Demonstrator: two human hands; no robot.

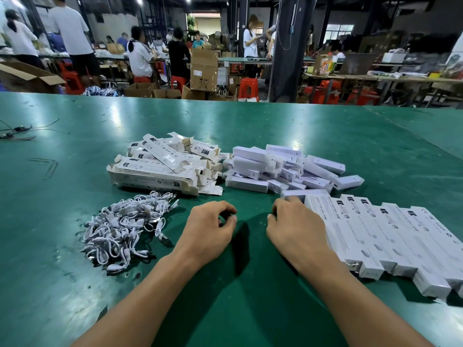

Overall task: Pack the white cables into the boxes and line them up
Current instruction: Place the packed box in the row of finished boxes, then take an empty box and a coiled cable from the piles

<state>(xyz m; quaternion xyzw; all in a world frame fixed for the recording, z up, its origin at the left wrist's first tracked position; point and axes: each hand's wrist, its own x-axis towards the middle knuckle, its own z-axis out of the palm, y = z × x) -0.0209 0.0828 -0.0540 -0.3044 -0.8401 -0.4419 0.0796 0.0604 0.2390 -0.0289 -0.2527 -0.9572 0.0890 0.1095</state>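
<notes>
Both hands lie low in the middle of the frame on the green table (250, 126), forearms running in from the bottom edge. The left hand (209, 227) has its fingers curled in toward the thumb so the tips nearly meet. Nothing shows between them, and it touches none of the goods. The right hand (297, 227) is also curled, its fingers (284, 204) bent over the upper left corner of the first box in the row of closed boxes (390, 240). Its thumb points left, clear of the cardboard. Whether it grips that box or only leans against it cannot be told. The row runs from beside this hand toward the lower right of the frame, white cartons lying side by side with printed faces up and their near ends stepped unevenly. The white cables (125, 227) sit in a loose tangled heap at lower left of centre, just left of the left hand and apart from it. Above the heap, a pile of open printed boxes (162, 169) lies at centre left. To its right, touching it, is a jumble of plain white oblong pieces (283, 169). Thin black wires (15, 132) lie at the far left edge. Beyond the table, in the upper part of the frame, people work among cardboard cartons (204, 71) and red stools (248, 88).
</notes>
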